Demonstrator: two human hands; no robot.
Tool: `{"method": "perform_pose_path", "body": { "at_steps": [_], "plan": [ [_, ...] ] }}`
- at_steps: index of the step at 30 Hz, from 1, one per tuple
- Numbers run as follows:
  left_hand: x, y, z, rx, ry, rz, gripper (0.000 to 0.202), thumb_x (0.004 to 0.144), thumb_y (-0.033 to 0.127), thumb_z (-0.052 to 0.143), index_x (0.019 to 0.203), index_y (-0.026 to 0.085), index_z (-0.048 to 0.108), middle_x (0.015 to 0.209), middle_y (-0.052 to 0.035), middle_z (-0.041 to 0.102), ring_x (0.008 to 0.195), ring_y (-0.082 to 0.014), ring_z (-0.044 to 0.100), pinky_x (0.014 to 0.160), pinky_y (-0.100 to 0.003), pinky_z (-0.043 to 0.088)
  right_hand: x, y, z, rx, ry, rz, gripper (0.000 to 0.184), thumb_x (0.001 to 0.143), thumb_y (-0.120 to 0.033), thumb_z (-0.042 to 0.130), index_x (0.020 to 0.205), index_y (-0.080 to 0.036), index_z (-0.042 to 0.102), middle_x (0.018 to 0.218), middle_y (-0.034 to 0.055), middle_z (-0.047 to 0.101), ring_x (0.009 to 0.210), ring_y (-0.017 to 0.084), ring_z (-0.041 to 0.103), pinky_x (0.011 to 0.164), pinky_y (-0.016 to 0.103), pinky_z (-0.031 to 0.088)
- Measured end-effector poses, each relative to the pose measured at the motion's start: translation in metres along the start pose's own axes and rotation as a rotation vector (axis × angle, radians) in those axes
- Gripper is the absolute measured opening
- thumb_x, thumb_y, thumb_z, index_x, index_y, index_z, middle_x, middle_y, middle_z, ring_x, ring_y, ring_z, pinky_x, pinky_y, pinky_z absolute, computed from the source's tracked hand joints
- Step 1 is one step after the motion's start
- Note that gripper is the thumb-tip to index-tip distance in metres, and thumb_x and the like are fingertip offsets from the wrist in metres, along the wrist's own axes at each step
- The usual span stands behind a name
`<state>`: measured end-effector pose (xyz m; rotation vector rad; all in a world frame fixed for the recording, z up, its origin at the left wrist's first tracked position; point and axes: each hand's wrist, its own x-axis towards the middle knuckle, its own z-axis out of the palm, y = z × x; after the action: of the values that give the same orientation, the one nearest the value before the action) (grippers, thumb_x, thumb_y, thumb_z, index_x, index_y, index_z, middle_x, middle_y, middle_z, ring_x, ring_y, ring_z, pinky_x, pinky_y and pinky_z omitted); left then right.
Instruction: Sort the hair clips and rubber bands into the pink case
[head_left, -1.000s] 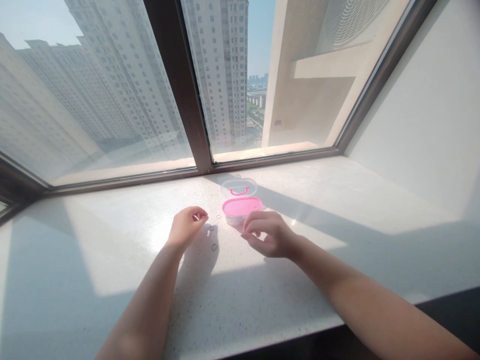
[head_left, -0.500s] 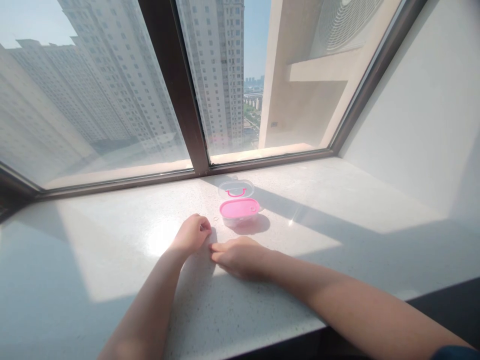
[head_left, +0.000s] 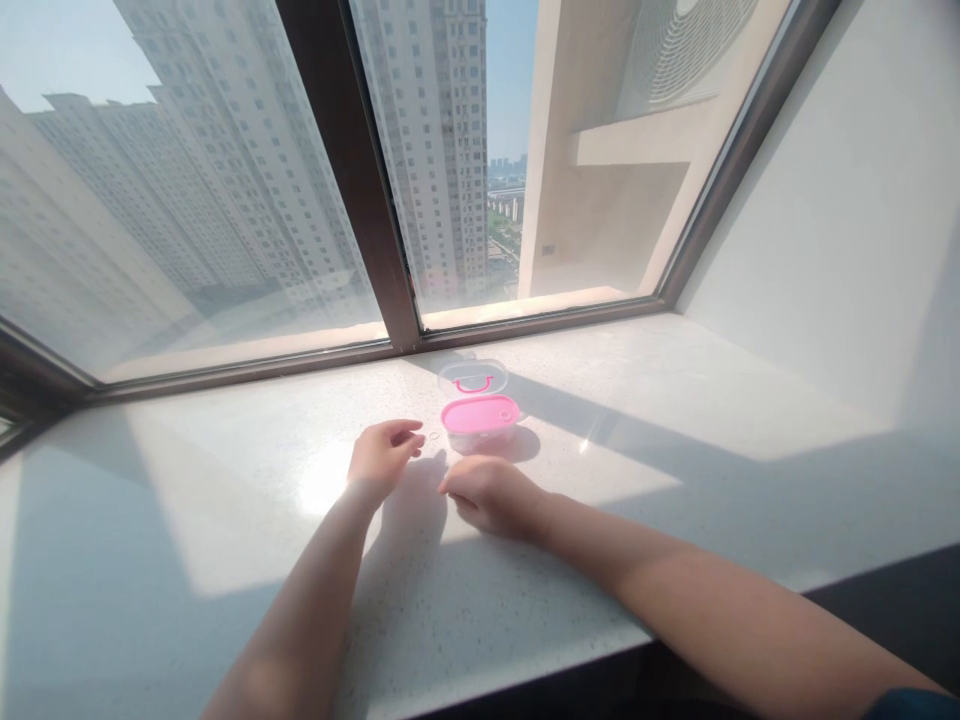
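A small oval container with a pink lid point(head_left: 480, 414) stands on the white speckled sill, its lower part see-through. Just behind it is a clear oval cover with a pink handle point(head_left: 473, 384). To the container's left lies a small thin ring point(head_left: 434, 436). My left hand point(head_left: 382, 457) is raised beside the ring, its thumb and fingers apart, and I see nothing in it. In front of the container my right hand point(head_left: 496, 497) is closed, fingertips pressed together low over the sill. Whatever those fingertips hold, if anything, is hidden.
A dark window frame point(head_left: 367, 180) with large panes rises behind the sill point(head_left: 600, 560). On the right is a white wall point(head_left: 832, 220). The sill's front edge runs above a dark area at the lower right. Bright sunlight glares left of my left hand.
My left hand has lifted slightly and its fingers have spread apart. My right hand has moved a little right and up, nearer the container, with its fingers curled in more.
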<state>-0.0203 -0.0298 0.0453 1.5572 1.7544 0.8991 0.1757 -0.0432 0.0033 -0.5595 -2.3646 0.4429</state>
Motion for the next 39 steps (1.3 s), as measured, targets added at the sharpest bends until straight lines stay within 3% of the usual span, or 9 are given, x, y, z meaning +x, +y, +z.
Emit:
{"method": "perform_pose_path", "body": {
  "at_steps": [3,8,14,18,24,29,32,36,39],
  "plan": [
    [-0.005,0.004,0.003,-0.191,-0.072,-0.072,0.031,0.071,0.030,0.070,0.095,0.011,0.072,0.080,-0.0100,0.074,0.073,-0.0216,0.067,0.069,-0.032,0.050,0.000,-0.001,-0.005,0.136,0.102,0.114,0.023,0.075,-0.003,0.054,0.088,-0.015,0.068,0.082,0.0052,0.071,0.072,0.016,0.064,0.069,0.026,0.051],
    [-0.012,0.012,0.008,-0.290,-0.130,0.020,0.020,0.071,0.028,0.071,0.083,0.012,0.072,0.071,-0.0071,0.070,0.067,-0.0173,0.063,0.064,-0.028,0.048,0.001,-0.005,-0.017,0.228,0.125,0.219,0.017,0.074,-0.006,0.057,0.084,-0.014,0.069,0.074,0.0041,0.068,0.063,0.013,0.061,0.060,0.022,0.050],
    [-0.018,0.017,0.018,-0.329,-0.177,0.107,0.018,0.084,0.033,0.058,0.081,0.016,0.060,0.067,-0.0010,0.063,0.050,-0.0104,0.052,0.043,-0.021,0.035,-0.001,-0.002,-0.024,0.208,-0.057,0.331,0.016,0.070,-0.007,0.059,0.077,-0.016,0.070,0.068,0.0003,0.067,0.057,0.011,0.057,0.057,0.020,0.045],
    [-0.021,0.018,0.028,-0.350,-0.224,0.093,0.016,0.085,0.031,0.057,0.079,0.016,0.056,0.066,-0.0002,0.061,0.052,-0.0109,0.054,0.044,-0.020,0.038,-0.003,0.005,-0.023,0.154,-0.139,0.382,0.019,0.070,-0.008,0.059,0.081,-0.017,0.072,0.071,0.0008,0.069,0.062,0.013,0.058,0.060,0.022,0.043],
    [-0.021,0.016,0.032,-0.351,-0.309,0.037,0.014,0.080,0.028,0.061,0.081,0.015,0.056,0.073,-0.0057,0.070,0.055,-0.0150,0.064,0.047,-0.023,0.043,-0.005,0.009,-0.028,0.098,-0.217,0.384,0.018,0.068,-0.006,0.059,0.077,-0.016,0.071,0.066,-0.0006,0.066,0.060,0.011,0.054,0.056,0.021,0.038],
    [-0.018,0.013,0.033,-0.346,-0.336,-0.028,0.023,0.076,0.029,0.065,0.093,0.013,0.062,0.080,-0.0108,0.073,0.072,-0.0225,0.071,0.053,-0.026,0.048,-0.006,0.008,-0.036,0.006,-0.274,0.453,0.006,0.069,-0.014,0.065,0.073,-0.016,0.069,0.067,0.0004,0.064,0.063,0.013,0.052,0.057,0.022,0.036],
    [-0.016,0.011,0.034,-0.329,-0.354,-0.057,0.023,0.073,0.029,0.067,0.089,0.012,0.066,0.082,-0.0125,0.073,0.080,-0.0257,0.071,0.055,-0.027,0.050,-0.005,0.006,-0.041,-0.016,-0.345,0.426,0.005,0.071,-0.015,0.064,0.072,-0.016,0.068,0.067,0.0000,0.063,0.062,0.012,0.050,0.055,0.022,0.033],
    [-0.015,0.011,0.035,-0.281,-0.347,-0.057,0.020,0.071,0.028,0.067,0.082,0.011,0.070,0.076,-0.0113,0.072,0.072,-0.0245,0.070,0.053,-0.028,0.048,-0.003,0.005,-0.046,-0.078,-0.400,0.376,0.006,0.074,-0.019,0.064,0.073,-0.017,0.070,0.068,0.0003,0.065,0.062,0.013,0.052,0.055,0.023,0.033],
    [-0.014,0.010,0.034,-0.240,-0.282,0.048,0.019,0.070,0.029,0.069,0.079,0.013,0.073,0.072,-0.0091,0.071,0.067,-0.0213,0.066,0.054,-0.028,0.046,-0.002,0.005,-0.049,-0.143,-0.360,0.330,0.006,0.074,-0.021,0.067,0.072,-0.018,0.072,0.072,0.0021,0.068,0.068,0.015,0.057,0.060,0.024,0.037]
  ]
}}
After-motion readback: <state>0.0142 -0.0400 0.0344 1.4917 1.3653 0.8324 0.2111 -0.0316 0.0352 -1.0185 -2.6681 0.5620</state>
